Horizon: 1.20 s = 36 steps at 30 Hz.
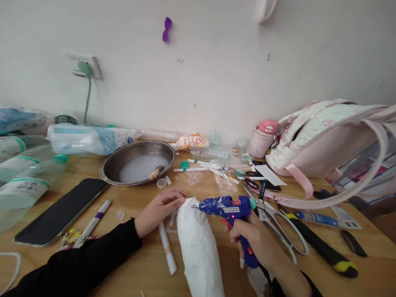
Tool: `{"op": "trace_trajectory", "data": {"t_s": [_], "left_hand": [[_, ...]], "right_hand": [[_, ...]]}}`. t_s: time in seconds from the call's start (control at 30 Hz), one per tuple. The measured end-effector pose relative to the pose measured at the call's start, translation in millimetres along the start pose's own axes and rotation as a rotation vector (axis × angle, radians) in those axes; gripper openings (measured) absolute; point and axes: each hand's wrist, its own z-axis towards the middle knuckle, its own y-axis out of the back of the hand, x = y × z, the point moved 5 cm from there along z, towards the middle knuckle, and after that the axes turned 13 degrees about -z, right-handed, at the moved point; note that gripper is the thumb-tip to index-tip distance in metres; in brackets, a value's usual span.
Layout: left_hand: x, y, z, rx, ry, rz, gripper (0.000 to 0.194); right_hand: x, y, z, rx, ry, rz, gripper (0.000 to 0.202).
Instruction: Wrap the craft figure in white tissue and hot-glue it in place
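Note:
A long white form (199, 247), apparently wrapped in paper, points away from me at the front of the table. My left hand (161, 209) grips its far end at the left edge, thumb on top and fingers bent behind. In my right hand (252, 233) is a blue hot glue gun (222, 206), smeared with dried glue and showing a small red light. Its nozzle lies over the far end of the white form, close to my left thumb; whether it touches cannot be made out. Left of the form lies a white marker (167, 249).
A metal basin (137, 163) of cloudy water stands behind my left hand. Phone (62, 210) and plastic bottles (29, 187) lie left. To the right are scissors (276, 225), a black-and-yellow cutter (324, 247), a pink bottle (264, 138) and a backpack (321, 136). Markers (201, 168) clutter the middle.

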Motion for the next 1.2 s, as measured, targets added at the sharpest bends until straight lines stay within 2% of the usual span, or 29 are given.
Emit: {"op": "trace_trajectory", "data": {"t_s": [0.3,0.57,0.67,0.77,0.93,1.1,1.2], "left_hand": [[0.7,-0.6,0.8,0.006,0.003,-0.031,0.037],[4.9,-0.6,2.3,0.029,-0.002,-0.032,0.036],[4.8,-0.9,2.4,0.031,-0.002,-0.024,0.035],[4.6,-1.5,1.5,0.028,-0.001,-0.016,0.034],[4.1,-1.8,-0.5,0.023,-0.006,0.005,0.034],[-0.2,-2.7,-2.5,0.071,-0.003,0.003,0.031],[-0.7,-2.7,-3.6,0.081,0.009,-0.002,0.028]], "right_hand": [[-5.4,-0.8,0.3,0.032,0.018,-0.133,0.008],[0.0,-2.5,-8.0,0.142,0.050,-0.216,0.006],[-0.4,0.4,-9.6,0.128,0.067,-0.291,0.007],[2.0,1.8,-9.6,0.105,0.124,-0.346,0.004],[15.3,2.7,-11.1,0.049,0.314,-0.405,0.008],[5.9,6.4,-4.0,0.097,0.169,-0.194,0.020],[1.8,10.6,1.2,0.063,0.157,-0.120,0.021]]}}
